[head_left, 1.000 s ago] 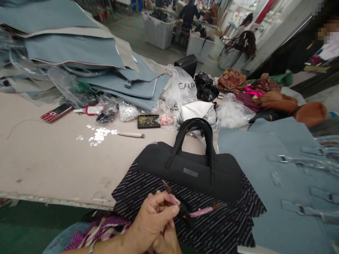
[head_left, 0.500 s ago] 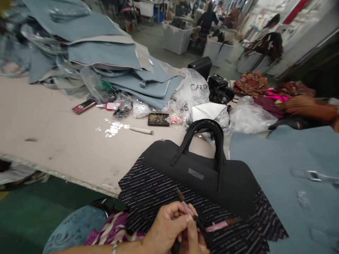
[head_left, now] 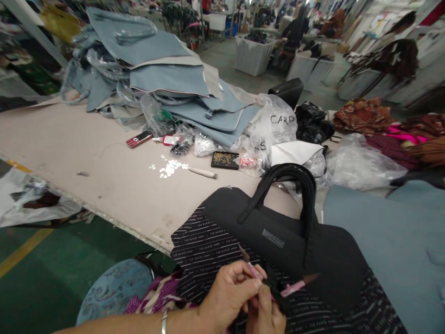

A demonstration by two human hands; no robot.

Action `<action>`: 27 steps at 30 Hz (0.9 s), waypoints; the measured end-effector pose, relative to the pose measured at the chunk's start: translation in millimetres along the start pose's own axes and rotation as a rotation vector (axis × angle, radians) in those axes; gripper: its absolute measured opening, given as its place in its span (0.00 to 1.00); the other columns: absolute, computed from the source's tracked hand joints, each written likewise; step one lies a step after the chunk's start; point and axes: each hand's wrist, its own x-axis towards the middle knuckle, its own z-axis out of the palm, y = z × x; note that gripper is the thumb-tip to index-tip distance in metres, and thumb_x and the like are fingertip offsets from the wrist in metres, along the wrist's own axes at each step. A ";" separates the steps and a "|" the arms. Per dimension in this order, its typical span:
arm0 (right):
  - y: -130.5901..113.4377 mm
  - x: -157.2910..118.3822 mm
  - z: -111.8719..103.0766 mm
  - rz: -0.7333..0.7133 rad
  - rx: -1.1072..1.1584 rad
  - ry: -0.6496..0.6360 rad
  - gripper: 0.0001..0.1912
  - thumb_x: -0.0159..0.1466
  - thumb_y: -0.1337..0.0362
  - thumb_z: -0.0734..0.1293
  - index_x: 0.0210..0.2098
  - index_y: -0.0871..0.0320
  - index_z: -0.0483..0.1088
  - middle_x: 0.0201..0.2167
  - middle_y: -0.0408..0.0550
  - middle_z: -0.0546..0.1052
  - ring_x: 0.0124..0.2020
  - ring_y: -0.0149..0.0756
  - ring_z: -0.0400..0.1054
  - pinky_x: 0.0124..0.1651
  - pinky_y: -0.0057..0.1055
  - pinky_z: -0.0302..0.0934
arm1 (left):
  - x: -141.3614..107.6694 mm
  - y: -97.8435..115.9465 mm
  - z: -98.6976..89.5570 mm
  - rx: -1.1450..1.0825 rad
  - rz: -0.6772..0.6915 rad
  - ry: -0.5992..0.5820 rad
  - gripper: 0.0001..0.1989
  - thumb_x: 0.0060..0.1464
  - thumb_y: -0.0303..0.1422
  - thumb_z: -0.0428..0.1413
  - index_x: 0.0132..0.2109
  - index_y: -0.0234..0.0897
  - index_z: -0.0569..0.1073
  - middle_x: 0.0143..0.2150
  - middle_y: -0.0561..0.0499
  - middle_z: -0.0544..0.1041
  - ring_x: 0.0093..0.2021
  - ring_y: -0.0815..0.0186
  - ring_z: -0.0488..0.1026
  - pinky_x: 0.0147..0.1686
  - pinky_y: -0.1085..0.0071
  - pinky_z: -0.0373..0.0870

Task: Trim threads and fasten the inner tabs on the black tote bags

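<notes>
My left hand (head_left: 227, 290), a silver bangle on its wrist, is closed in a pinch around a slim pink piece with a pointed brown tip (head_left: 245, 253). Its fingertips meet those of my right hand (head_left: 267, 315), which is also closed; what lies between the right fingers is mostly hidden. A dark, narrow strip (head_left: 276, 290) runs beside the right fingers. Just beyond it, a second pink piece with a brown point (head_left: 295, 286) sticks out to the right. Under both hands lies a black bag (head_left: 239, 213) with upright black handles (head_left: 310, 199), a small label and striped, lettered fabric.
On the pale table (head_left: 114, 185) are white discs (head_left: 171, 168), a pale-handled tool (head_left: 203, 173), a black tray of small gold pieces (head_left: 225, 160) and a red phone (head_left: 139, 139). Blue-grey panels (head_left: 167, 79) are piled behind; plastic bags (head_left: 274, 125) stand right. A blue stool (head_left: 111, 287) is lower left.
The view has swung left, so the table and bag appear further right. Both hands keep their pinched hold, and the right-hand pink piece now points more upward.
</notes>
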 end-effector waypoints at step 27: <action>7.9 62.1 -13.4 -0.167 0.428 0.120 0.17 0.46 0.56 0.81 0.21 0.60 0.73 0.23 0.44 0.76 0.23 0.34 0.71 0.24 0.31 0.69 | 18.7 54.4 -152.3 0.785 0.373 0.578 0.21 0.48 0.41 0.63 0.48 0.37 0.73 0.48 0.45 0.76 0.50 0.56 0.72 0.52 0.59 0.67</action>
